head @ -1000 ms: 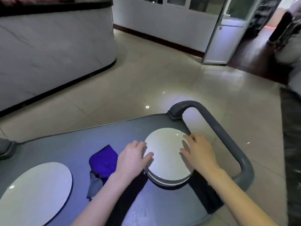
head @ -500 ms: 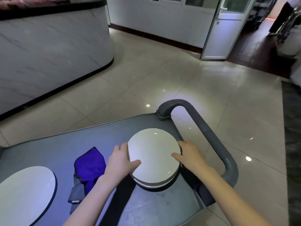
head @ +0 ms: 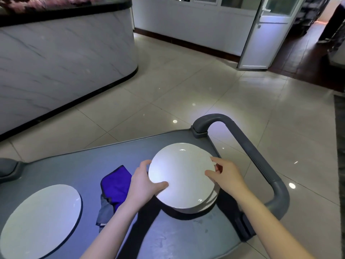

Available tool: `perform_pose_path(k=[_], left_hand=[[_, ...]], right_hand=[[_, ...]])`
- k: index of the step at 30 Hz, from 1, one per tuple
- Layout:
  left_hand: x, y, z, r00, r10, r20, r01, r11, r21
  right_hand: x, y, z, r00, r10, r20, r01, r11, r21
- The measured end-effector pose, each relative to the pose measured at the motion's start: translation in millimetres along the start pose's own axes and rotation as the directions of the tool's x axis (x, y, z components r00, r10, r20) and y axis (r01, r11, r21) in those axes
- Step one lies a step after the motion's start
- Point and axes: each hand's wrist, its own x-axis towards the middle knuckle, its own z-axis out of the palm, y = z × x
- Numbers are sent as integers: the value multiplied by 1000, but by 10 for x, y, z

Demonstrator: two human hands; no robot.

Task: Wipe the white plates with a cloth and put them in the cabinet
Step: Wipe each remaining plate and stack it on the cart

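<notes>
Lone plate: a round white glazed plate [head: 40, 219] is lying flat and face up at the left end of the matt grey cart top [head: 74, 165], well apart from everything else.
Cloth: a crumpled blue cloth with a grey edge [head: 115, 184] is lying between that plate and the left hand; neither hand is touching it.
Left hand: the left hand [head: 143, 186] is pinching the left rim of the top white plate, with its thumb lying on the face and its fingers curling at the edge.
Top white plate: the top white plate [head: 183, 174] is sitting over a short stack of round white plates [head: 209, 204] at the right end of the cart. I cannot tell whether it is already clear of the stack.
Right hand: the right hand [head: 228, 176] is gripping the right rim, thumb over the face and fingers tucking under.
Handle: a curved grey plastic cart handle [head: 261, 161] is looping round just beside the right hand.
Risk, left side: the cloth is lying unused, so the plate may be heading for the cabinet unwiped.
Risk, centre: the glaze is looking slick, and a shallow pinch could be letting the plate slide or dragging the one beneath.
Risk, right side: a wide swing could be knocking the rim on the handle.
Facing: the plate is round, so it has no long axis. Its face is pointing up and it is lying close to level.
</notes>
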Motion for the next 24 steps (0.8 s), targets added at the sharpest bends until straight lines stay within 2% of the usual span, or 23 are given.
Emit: perform_pose_path(k=[4,8,13,15,20,24], left_hand=[[-90,-180,-358,996,-82,-35,75,981,-180],[-191,-441,-841,992,-119,-51,101,957,-272],[-342,-859,-1465,985,-153,-80,99,877,-469],[-374,-1045,-1629,980,-162,-118,72,837,-543],[-475,-1421,-1863,961,-143,-236,2,859,-512],[-547,-1631,-1883,928,-202,-314,-6,833,-553]], right_hand=[[-53,-323,308,995,74,74,-91,962,257],[-115,-661,772,984,64,164,-120,924,363],[-213,-1091,1458,959,115,259,-250,770,587],[-252,-1241,1707,948,133,288,-288,741,606],[-376,-1505,2288,930,175,324,-352,681,642],[-531,-1622,2659,920,221,322,-388,619,683]])
